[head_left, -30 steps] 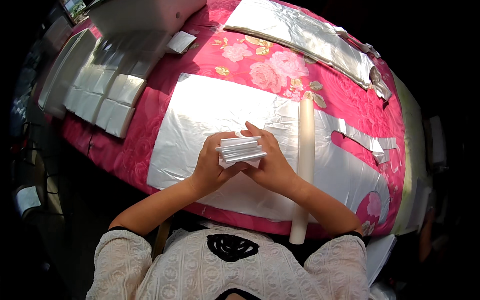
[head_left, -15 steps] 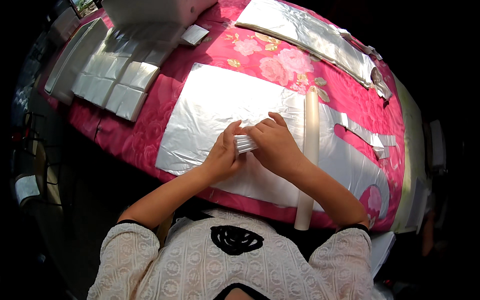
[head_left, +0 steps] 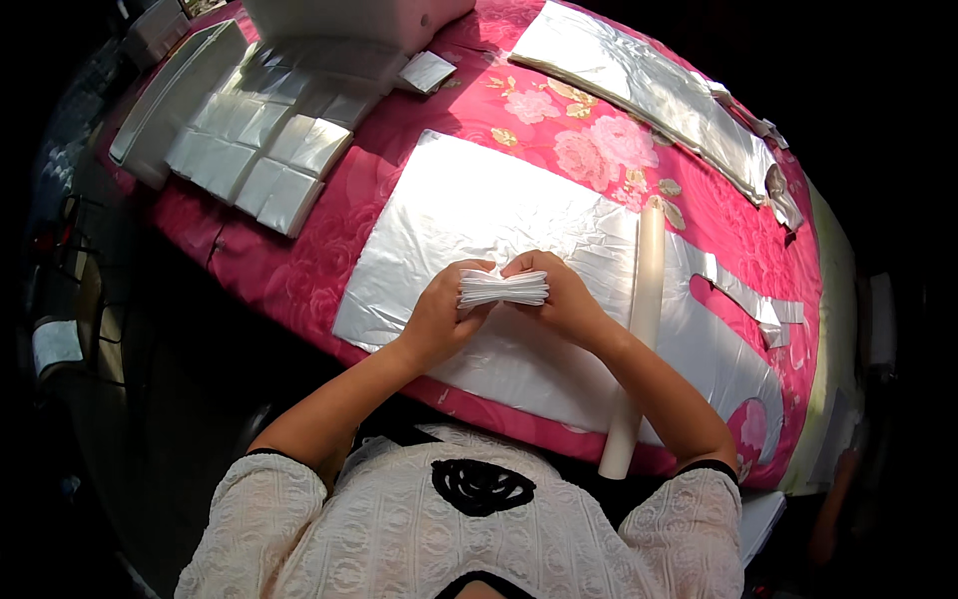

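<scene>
Between my two hands is a small white folded bundle of thin plastic point(head_left: 504, 289), its many layered edges facing me. My left hand point(head_left: 446, 309) grips its left end and my right hand point(head_left: 561, 299) its right end, thumbs on the far side. Below the hands lies a flat stack of white plastic bags point(head_left: 439, 220), with handle cut-outs at its right end. Across that stack, just right of my right hand, rests a long cream tube point(head_left: 649, 270).
A pink floral cloth point(head_left: 299, 270) covers the table. At the far left, rows of folded white packets point(head_left: 239, 150) lie beside a white box point(head_left: 349, 20) and a pale bin point(head_left: 165, 110). Another flat bag stack point(head_left: 639, 90) lies at the back right. Cut strips point(head_left: 748, 290) are near the handles.
My hands have moved apart a little to the bundle's two ends, and more of its layered edge shows. The whole view has shifted slightly, with the table appearing farther right.
</scene>
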`<state>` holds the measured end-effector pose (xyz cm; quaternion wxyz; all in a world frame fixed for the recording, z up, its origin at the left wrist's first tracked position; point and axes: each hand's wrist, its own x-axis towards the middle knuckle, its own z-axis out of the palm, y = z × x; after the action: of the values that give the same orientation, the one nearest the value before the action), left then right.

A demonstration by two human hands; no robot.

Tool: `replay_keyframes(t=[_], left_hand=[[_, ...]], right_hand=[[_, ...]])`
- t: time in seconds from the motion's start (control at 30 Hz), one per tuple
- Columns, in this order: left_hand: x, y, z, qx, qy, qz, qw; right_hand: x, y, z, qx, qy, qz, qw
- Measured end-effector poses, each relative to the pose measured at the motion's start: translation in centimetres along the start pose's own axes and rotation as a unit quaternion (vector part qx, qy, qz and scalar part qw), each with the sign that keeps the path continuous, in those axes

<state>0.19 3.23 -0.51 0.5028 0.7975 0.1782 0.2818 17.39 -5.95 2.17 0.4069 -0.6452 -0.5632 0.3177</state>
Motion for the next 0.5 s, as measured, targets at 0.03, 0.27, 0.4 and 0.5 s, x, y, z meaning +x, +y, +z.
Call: replay_keyframes(t=[0.03,0.27,0.4,0.5], left_hand=[[0.0,-0.4,-0.1,0.056,-0.01,0.03,0.998],[0.0,-0.5,0.0,0.071,0.027,0.053,0.996],[0.4,0.9,-1.8,0.018,0.002,-0.052,0.999],[1.1,-1.5,-3.4,-0.183,0.076,-0.172,0.965]], right_hand=[[0.0,0.4,-0.2,-0.075,0.009,-0.027,0.997],[0.7,1.3,-1.0,-0.155,-0.02,-0.029,0.987],[1.1,0.2,-0.9,-0.038,-0.05,0.054,0.997],[1.5,-0.4,-0.7,0.07,-0.054,0.089,0.992]])
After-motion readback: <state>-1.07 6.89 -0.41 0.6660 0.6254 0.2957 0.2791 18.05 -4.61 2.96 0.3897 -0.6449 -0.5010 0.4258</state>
